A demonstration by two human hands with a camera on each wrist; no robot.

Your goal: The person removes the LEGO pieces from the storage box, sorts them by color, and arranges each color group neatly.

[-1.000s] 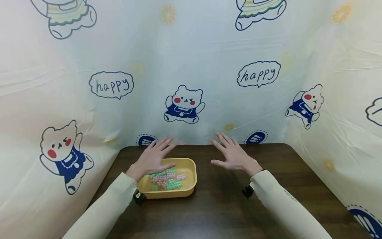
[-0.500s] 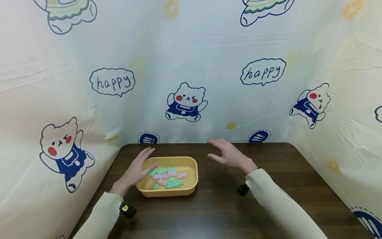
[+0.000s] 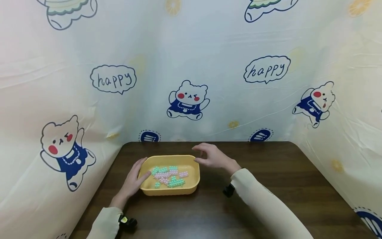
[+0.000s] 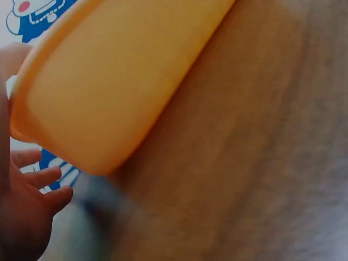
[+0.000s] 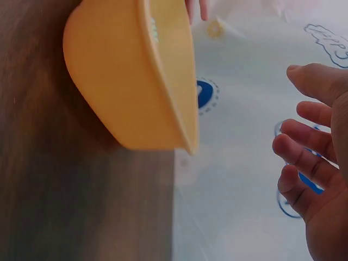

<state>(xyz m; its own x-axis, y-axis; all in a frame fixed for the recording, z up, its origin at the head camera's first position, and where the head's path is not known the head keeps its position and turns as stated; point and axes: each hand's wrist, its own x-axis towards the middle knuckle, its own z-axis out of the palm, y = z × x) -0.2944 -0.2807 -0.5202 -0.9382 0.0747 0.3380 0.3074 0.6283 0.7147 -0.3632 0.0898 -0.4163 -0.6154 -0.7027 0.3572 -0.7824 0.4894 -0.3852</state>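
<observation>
A yellow plastic basket (image 3: 170, 191) stands on the table, holding several small studded pieces (image 3: 176, 182) in mint green and pink. My left hand (image 3: 132, 179) is at its left end, thumb over the rim and the other fingers along the outside. In the left wrist view, three fingers (image 4: 44, 178) of the left hand stand loose beyond the basket's end wall (image 4: 70, 147). My right hand (image 3: 213, 156) hovers by the right back corner, fingers loosely bent. In the right wrist view, the right hand (image 5: 315, 157) holds nothing, with a gap between it and the basket (image 5: 114, 76).
The dark brown wooden table (image 3: 238, 212) extends in front of the basket and to its right. Behind the table's back edge hangs a pale cloth (image 3: 226, 76) printed with bears and "happy" bubbles. A black wrist device (image 3: 127, 223) hangs below the left wrist.
The left hand has moved from above the basket out to its left end. The right hand has moved left and closer to the basket's right corner. The camera view shifted slightly.
</observation>
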